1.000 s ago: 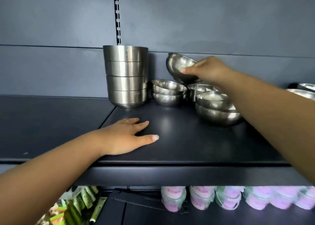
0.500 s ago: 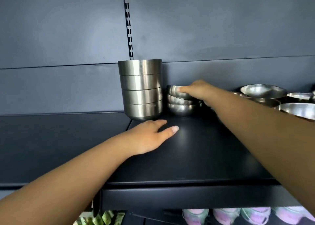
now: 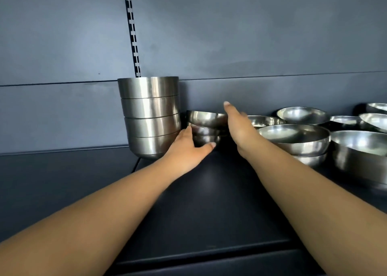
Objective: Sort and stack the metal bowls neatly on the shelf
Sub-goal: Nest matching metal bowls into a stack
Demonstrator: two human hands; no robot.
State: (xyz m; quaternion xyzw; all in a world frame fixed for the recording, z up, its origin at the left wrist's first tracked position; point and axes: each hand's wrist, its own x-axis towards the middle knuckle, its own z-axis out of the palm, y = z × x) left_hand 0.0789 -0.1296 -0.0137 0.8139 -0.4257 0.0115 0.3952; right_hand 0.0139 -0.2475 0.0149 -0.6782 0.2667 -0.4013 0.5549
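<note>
A small stack of three shallow metal bowls (image 3: 206, 127) stands on the dark shelf (image 3: 209, 202), right beside a tall stack of four straight-sided metal bowls (image 3: 149, 116). My left hand (image 3: 188, 150) cups the base of the small stack, fingers on its left side and thumb across the front of the lowest bowl. My right hand (image 3: 238, 127) is flat with straight fingers against the right side of the same stack, holding nothing. The top small bowl sits slightly tilted.
More metal bowls fill the right of the shelf: a nested medium pair (image 3: 293, 139), a large deep bowl (image 3: 360, 152) and several bowls behind (image 3: 303, 115). A slotted upright (image 3: 132, 30) runs up the grey back panel. The shelf's front edge lies near my forearms.
My right hand set its tilted bowl on the small stack and let go, now flat beside it. My left hand moved from the shelf surface to the stack's base.
</note>
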